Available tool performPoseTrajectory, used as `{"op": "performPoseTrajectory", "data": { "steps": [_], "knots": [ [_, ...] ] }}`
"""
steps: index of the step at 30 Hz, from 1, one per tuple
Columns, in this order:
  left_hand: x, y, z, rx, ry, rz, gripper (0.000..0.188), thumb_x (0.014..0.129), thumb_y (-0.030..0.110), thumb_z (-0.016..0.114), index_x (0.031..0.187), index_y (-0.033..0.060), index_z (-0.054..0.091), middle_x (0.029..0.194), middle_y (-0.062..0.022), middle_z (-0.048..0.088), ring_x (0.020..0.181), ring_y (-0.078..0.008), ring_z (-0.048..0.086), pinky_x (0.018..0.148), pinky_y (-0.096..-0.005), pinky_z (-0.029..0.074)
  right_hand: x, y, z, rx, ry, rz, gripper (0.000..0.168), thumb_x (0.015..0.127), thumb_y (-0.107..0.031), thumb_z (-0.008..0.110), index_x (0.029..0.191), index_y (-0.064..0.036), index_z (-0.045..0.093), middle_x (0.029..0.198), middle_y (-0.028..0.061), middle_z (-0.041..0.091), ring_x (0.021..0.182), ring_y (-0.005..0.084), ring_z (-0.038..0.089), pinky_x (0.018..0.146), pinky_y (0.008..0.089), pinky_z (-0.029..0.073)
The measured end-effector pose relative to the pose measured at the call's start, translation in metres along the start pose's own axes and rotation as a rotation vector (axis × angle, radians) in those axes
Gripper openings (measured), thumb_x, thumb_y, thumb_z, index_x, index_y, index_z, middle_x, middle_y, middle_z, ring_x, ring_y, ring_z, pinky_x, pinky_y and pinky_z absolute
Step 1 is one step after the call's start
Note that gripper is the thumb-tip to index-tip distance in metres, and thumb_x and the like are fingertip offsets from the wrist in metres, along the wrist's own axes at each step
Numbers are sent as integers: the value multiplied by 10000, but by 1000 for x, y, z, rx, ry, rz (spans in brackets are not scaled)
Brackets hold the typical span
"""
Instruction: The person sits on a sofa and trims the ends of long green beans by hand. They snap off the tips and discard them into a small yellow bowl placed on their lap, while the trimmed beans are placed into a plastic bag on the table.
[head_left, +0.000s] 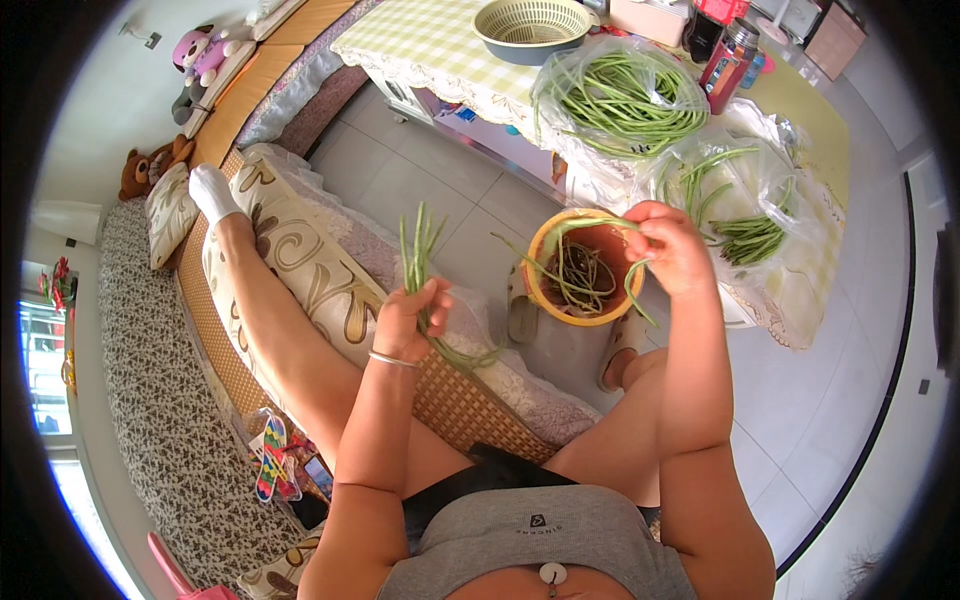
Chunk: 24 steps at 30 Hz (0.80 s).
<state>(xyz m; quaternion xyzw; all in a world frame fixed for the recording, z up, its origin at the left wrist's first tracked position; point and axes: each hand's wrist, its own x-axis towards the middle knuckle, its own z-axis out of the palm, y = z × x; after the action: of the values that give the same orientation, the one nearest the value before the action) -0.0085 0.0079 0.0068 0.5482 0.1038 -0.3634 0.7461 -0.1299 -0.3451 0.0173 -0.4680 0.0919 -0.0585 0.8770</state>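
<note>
My left hand (412, 319) grips a small bunch of long green beans (417, 247), their tips pointing up and their other ends drooping below the fist. Over the right rim of an orange bucket (537, 294), my right hand (667, 247) pinches a long green bean or two (581, 223) that bend across the opening. Dark, stringy scraps (577, 274) lie inside the bucket. Just past my right hand, an opened clear plastic bag (810, 206) holds a stack of shorter bean pieces (750, 236) and a few loose long beans (691, 191).
A checked-cloth table (420, 30) bears a large bag of long beans (630, 94), a colander in a basin (532, 28) and a red flask (731, 67). Slippers (523, 304) flank the bucket on the tiled floor. A patterned cushion (300, 225) lies under my outstretched left leg.
</note>
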Motion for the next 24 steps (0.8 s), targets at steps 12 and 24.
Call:
{"op": "performPoseTrajectory", "data": {
  "steps": [12, 24],
  "knots": [
    [3, 4, -8, -150, -17, 47, 116, 946, 130, 535, 974, 20, 559, 724, -31, 549, 534, -100, 399, 454, -224, 304, 5, 5, -7, -333, 160, 34, 108, 849, -26, 572, 922, 34, 625, 718, 51, 586, 625, 89, 496, 563, 218, 389],
    [0, 4, -3, -188, -19, 47, 107, 943, 108, 529, 963, 8, 562, 704, -43, 552, 530, -103, 404, 448, -223, 293, 13, 38, -12, -1125, 389, -56, 126, 806, -70, 603, 896, -58, 690, 759, 107, 671, 715, 263, 638, 670, 359, 493]
  ]
}}
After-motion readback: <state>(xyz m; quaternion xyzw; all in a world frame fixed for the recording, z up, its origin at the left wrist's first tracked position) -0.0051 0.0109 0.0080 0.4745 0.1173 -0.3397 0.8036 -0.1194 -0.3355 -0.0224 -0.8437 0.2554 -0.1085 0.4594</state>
